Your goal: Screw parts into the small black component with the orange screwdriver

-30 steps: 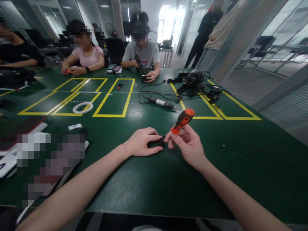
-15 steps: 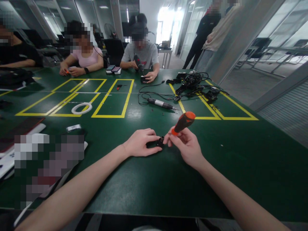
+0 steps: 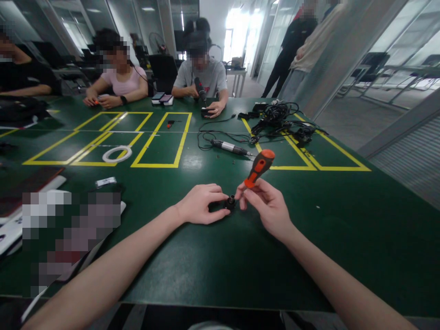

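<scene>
My left hand (image 3: 202,204) rests on the green tabletop, thumb and forefinger closed around a small round black part (image 3: 230,202). The part's own kind is too small to make out; a short tube-like piece stands up from its top. In my right hand (image 3: 266,204) is a screwdriver (image 3: 260,168) with an orange and dark grey handle, gripped low near the shaft. Its handle leans up and to the right. The shaft points down toward the black part, mostly hidden by my fingers, so I cannot tell whether the tip touches it.
Beyond my hands lies a corded electric screwdriver (image 3: 228,146), with a tangle of black cables (image 3: 278,117) to its right. A white ring (image 3: 117,154) sits inside yellow tape lines. Phones and a small white packet (image 3: 106,182) are at left. Across the table a person (image 3: 201,75) works with a power tool.
The screwdriver handle has turned about its length and shifted slightly left and up. My right fingers have moved a little; my left hand keeps its hold on the black part.
</scene>
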### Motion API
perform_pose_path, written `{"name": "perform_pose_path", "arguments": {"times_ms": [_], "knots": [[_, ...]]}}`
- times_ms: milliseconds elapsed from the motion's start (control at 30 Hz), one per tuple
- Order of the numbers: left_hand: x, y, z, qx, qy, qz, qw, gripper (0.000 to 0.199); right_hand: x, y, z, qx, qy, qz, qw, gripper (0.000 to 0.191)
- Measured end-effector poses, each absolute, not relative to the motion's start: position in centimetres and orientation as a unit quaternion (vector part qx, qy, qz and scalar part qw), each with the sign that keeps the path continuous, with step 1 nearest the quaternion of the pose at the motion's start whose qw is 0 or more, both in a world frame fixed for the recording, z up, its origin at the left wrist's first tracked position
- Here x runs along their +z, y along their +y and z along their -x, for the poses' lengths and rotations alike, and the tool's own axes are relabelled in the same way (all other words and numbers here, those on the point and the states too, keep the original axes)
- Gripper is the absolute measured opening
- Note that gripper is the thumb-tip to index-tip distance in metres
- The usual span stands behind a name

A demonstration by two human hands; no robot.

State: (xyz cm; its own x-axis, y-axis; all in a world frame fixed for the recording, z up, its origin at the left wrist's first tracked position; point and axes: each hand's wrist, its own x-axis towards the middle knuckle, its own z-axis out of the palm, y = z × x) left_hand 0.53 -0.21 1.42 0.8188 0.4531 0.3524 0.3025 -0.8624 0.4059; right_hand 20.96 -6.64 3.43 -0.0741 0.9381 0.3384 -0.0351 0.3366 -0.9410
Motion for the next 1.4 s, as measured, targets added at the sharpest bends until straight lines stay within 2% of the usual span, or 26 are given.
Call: {"name": "perform_pose_path", "arguments": {"times_ms": [400, 667, 900, 1133, 1400], "knots": [[1.4, 0.6, -0.6, 0.213, 0.253, -0.824, 0.460, 0.029, 4.0, -6.8, -20.9, 0.422, -0.591, 0.409, 0.553, 0.033], [1.3, 0.8, -0.6, 0.200, 0.278, -0.794, 0.503, 0.027, 3.7, -6.8, -20.9, 0.431, -0.584, 0.387, 0.569, 0.034], [1.9, 0.6, -0.7, 0.171, 0.307, -0.757, 0.551, 0.040, 3.7, -6.6, -20.9, 0.400, -0.586, 0.405, 0.577, 0.033], [1.8, 0.7, -0.7, 0.159, 0.306, -0.710, 0.614, 0.042, 3.8, -6.6, -21.1, 0.419, -0.591, 0.391, 0.567, 0.036], [1.2, 1.3, -0.4, 0.145, 0.299, -0.717, 0.613, 0.044, 3.8, -6.8, -21.0, 0.414, -0.587, 0.389, 0.576, 0.034]]}}
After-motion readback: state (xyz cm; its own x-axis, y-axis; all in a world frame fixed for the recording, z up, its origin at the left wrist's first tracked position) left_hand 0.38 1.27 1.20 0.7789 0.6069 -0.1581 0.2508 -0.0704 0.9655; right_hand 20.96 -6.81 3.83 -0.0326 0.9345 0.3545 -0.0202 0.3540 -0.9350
